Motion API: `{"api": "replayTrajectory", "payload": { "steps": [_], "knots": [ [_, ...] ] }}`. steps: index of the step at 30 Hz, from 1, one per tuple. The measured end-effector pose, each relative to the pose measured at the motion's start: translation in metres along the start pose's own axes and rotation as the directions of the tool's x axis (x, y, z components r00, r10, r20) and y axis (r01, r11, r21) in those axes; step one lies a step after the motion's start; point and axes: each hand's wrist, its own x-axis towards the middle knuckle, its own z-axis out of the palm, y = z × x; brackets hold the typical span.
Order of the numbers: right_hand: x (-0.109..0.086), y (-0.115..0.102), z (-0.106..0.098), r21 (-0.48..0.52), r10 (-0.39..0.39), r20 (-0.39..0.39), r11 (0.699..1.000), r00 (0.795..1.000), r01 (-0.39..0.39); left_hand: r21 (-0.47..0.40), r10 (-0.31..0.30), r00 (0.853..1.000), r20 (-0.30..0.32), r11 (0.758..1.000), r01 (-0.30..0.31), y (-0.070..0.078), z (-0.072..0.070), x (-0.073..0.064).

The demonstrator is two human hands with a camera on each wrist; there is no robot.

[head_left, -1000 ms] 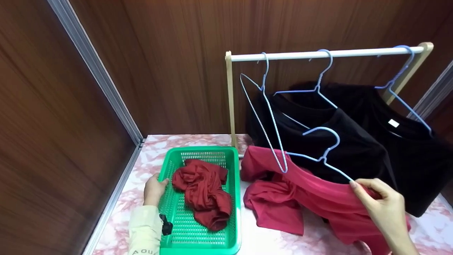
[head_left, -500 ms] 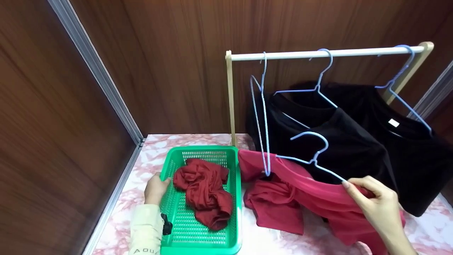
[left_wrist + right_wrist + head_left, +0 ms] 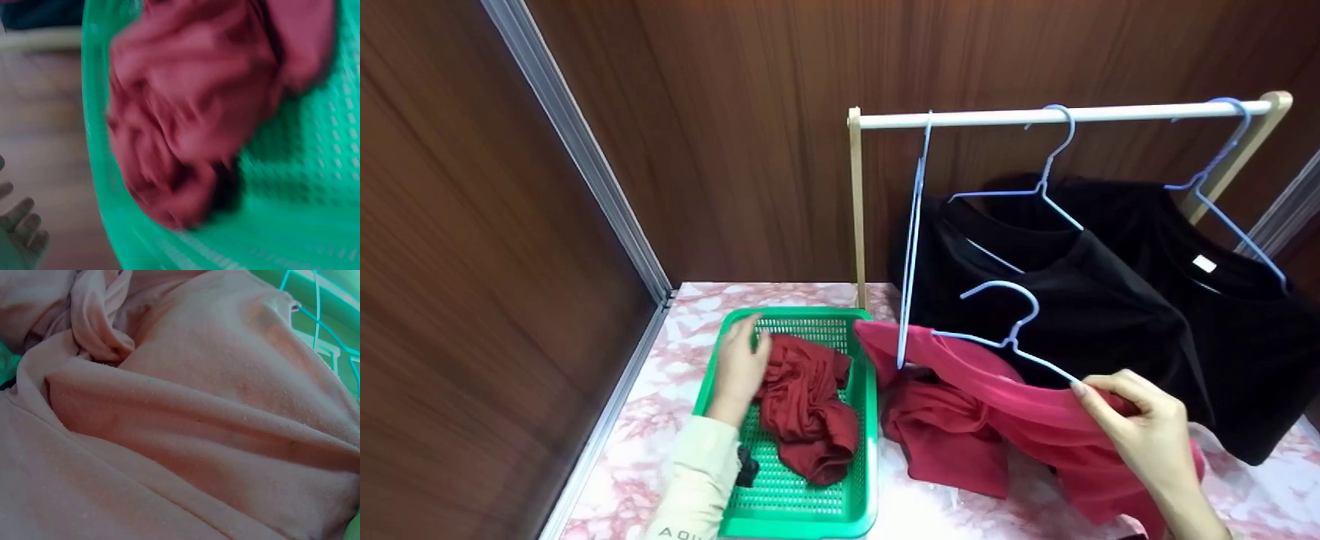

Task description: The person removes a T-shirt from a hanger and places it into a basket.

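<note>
On the pink-and-white table (image 3: 652, 397) we see a rack (image 3: 1132, 114) with two black shirts (image 3: 1095, 300) hanging from it. In front of them droops a crimson shirt (image 3: 1016, 420), part of it heaped on the table just right of a green basket (image 3: 871, 427). Inside the basket we find a crumpled dark red garment (image 3: 808, 405). A light-blue hanger (image 3: 1015, 334), its hook off the rack, runs into the crimson shirt's collar, where the right hand (image 3: 1144, 427) pinches one side of it between thumb and fingers. Blurred over the basket's left side, the left hand (image 3: 740, 367) has its fingers parted, gripping nothing; we cannot tell whether it touches the dark red garment.
</note>
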Motion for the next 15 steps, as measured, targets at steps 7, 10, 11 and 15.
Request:
{"api": "replayTrajectory", "payload": {
  "steps": [7,10,11,15],
  "knots": [
    [0.0,0.0,0.007,-0.026,-0.014,0.01,1.0,1.0,0.015,-0.032,0.308,0.951,-0.007,0.951,-0.308,0.044,0.021,-0.009],
    [-0.001,0.0,0.009,-0.015,-0.018,0.023,1.0,1.0,0.018,-0.033,0.422,0.906,0.027,0.907,-0.421,0.06,0.027,-0.013],
    [-0.001,0.001,0.01,0.001,-0.02,0.028,1.0,0.999,0.02,-0.035,0.451,0.891,0.046,0.892,-0.45,0.065,0.029,-0.014],
    [-0.003,0.003,0.014,0.038,-0.031,0.05,0.999,0.998,0.029,-0.064,0.511,0.847,0.147,0.859,-0.507,0.081,0.036,-0.021]
  ]
}}
